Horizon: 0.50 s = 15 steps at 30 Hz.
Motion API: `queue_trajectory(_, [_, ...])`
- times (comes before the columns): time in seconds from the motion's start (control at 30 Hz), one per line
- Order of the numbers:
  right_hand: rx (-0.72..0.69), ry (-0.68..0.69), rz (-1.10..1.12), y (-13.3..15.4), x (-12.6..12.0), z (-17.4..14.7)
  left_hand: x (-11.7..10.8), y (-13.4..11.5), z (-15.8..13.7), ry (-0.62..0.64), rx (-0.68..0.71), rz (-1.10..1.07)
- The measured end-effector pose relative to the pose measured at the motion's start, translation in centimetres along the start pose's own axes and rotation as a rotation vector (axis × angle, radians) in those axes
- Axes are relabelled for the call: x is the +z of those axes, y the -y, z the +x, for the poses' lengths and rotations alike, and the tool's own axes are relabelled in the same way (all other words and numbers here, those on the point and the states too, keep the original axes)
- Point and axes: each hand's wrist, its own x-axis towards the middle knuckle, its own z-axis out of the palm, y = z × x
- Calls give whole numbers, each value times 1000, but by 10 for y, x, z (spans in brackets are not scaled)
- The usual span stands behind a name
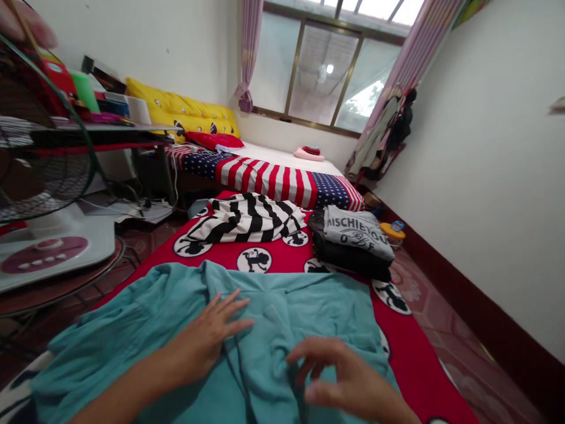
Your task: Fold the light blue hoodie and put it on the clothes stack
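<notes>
A teal garment (pixel 282 306) lies spread over a red blanket (pixel 415 353) printed with black cartoon figures. My left hand (pixel 207 338) lies flat on the teal cloth with its fingers apart. Just above the cloth at the lower right hovers my right hand (pixel 348 377), fingers curled and slightly blurred; it holds nothing that I can make out. Beyond the teal garment lie a black-and-white striped garment (pixel 247 219) and a small stack of folded clothes (pixel 353 244) topped by a grey printed shirt.
A fan (pixel 44 176) with a wire guard stands close at the left on a round base. Behind it is a cluttered table (pixel 101 126). A bed (pixel 282 171) with a stars-and-stripes cover runs to the window. A white wall bounds the right side.
</notes>
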Motion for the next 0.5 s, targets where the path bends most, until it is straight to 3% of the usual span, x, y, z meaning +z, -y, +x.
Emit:
queue_trajectory(0.07, [82,-325,-113,-24,-32,10,7,1,-2,38,33,-25])
queue_trajectory(0.13, [171,-698,-386,-54,-68,21,15,2,-5,64,43,-59])
queue_trajectory(0.17, [246,-787,-533,-69,-86,26,20,2,-5,70,44,-71])
queue_trajectory(0.3, [406,-886,-647,-114,-130,38,42,-2,0,-2,72,-50])
queue_trajectory(0.4, [489,-892,-653,-132,-139,42,53,-6,10,-81,97,-33])
queue_trajectory(0.5, [490,-860,-645,-137,-143,39,47,-9,18,-139,51,-156])
